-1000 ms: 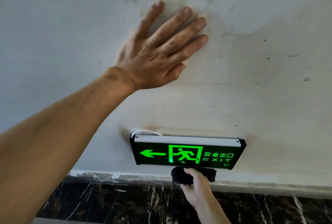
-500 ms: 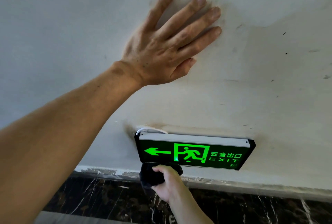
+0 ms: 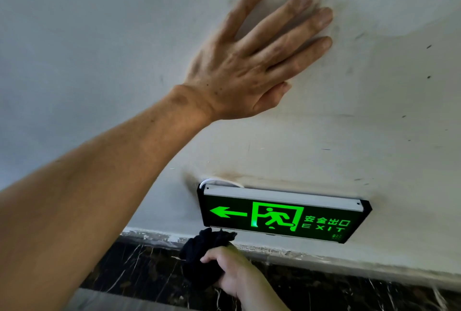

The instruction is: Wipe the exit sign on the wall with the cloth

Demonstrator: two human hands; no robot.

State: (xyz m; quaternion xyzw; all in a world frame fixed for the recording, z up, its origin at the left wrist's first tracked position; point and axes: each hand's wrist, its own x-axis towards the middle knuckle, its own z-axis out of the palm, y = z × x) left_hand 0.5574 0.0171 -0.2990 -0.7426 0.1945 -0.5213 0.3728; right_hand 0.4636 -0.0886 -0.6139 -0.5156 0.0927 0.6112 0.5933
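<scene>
The exit sign (image 3: 282, 215) is a black box with a glowing green arrow, running figure and EXIT lettering, fixed low on a stained white wall (image 3: 361, 116). My right hand (image 3: 233, 269) is just below the sign's left end, gripping a bunched black cloth (image 3: 203, 254). The cloth's top touches the sign's lower left edge. My left hand (image 3: 252, 58) lies flat on the wall well above the sign, fingers spread, holding nothing.
Dark marble skirting (image 3: 324, 288) with white veins runs under the wall's chipped lower edge. A white cable (image 3: 214, 182) loops out behind the sign's top left corner. Brown smudges mark the wall around the sign and near my left hand.
My right hand and the cloth have slid left under the sign, from below its middle to its left end. My left hand has stayed flat on the wall.
</scene>
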